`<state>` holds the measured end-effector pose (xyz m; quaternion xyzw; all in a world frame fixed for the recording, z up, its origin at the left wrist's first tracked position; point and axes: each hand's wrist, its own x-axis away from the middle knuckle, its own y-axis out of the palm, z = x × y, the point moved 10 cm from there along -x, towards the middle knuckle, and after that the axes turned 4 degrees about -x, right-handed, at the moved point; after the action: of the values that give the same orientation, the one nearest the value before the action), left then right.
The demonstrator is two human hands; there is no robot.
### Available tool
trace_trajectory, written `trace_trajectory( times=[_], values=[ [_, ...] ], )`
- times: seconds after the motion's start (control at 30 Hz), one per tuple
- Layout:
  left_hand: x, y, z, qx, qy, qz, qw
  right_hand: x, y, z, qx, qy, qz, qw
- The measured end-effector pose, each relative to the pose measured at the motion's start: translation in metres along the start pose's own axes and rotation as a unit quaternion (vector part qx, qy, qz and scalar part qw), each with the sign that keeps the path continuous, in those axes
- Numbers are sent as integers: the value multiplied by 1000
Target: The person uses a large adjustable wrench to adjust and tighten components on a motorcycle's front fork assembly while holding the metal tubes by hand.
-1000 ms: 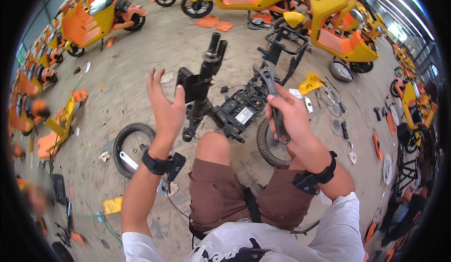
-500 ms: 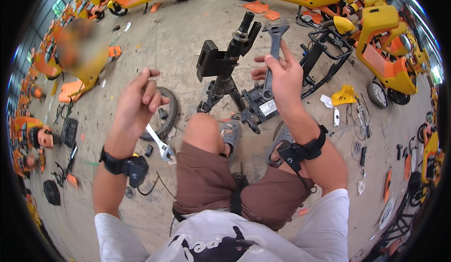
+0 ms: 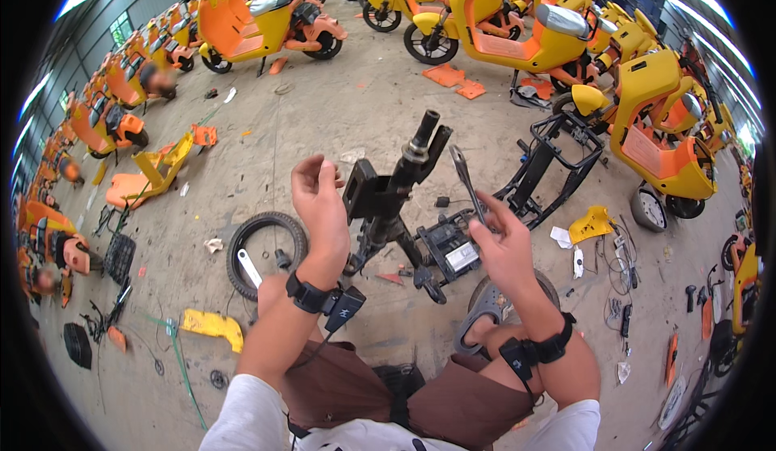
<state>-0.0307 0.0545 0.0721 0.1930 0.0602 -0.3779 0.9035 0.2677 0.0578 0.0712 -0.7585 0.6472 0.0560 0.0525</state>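
My right hand (image 3: 508, 245) grips the dark grey adjustable wrench (image 3: 464, 174), its jaw end pointing up and away and now turned nearly edge-on. Just left of it stands a black metal scooter frame (image 3: 386, 200) with a steering tube (image 3: 422, 134) on top. My left hand (image 3: 321, 208) is raised beside the frame's left side, fingers loosely bent and holding nothing that I can see; whether it touches the frame I cannot tell. A second, silver wrench (image 3: 250, 267) lies across a black tyre (image 3: 236, 249) on the floor, its lower end hidden by my leg.
A black battery tray-like part (image 3: 449, 249) and another black frame (image 3: 550, 168) lie to the right. Yellow panels (image 3: 212, 326) and loose cables (image 3: 618, 265) are scattered on the concrete. Rows of yellow-orange scooters (image 3: 505, 31) stand behind and at both sides.
My left hand has moved right to beside the black frame. My right hand has come lower and nearer with the wrench, which has turned edge-on. The view has tilted up.
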Motion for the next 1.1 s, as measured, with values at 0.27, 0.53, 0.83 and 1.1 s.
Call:
trace_trajectory(
  times=[0.27,0.53,0.83,1.1],
  values=[
    [5,6,-53,-37,-41,-141,988,10,7,26,-148,206,-12,967],
    [6,17,-42,-98,-3,-183,978,-13,33,17,-70,181,-65,979],
    [0,14,-43,-96,-63,-184,976,-39,31,13,-81,234,-130,960],
    [-5,9,-50,-81,-46,-99,991,-43,22,21,-132,229,-152,952]
  ],
)
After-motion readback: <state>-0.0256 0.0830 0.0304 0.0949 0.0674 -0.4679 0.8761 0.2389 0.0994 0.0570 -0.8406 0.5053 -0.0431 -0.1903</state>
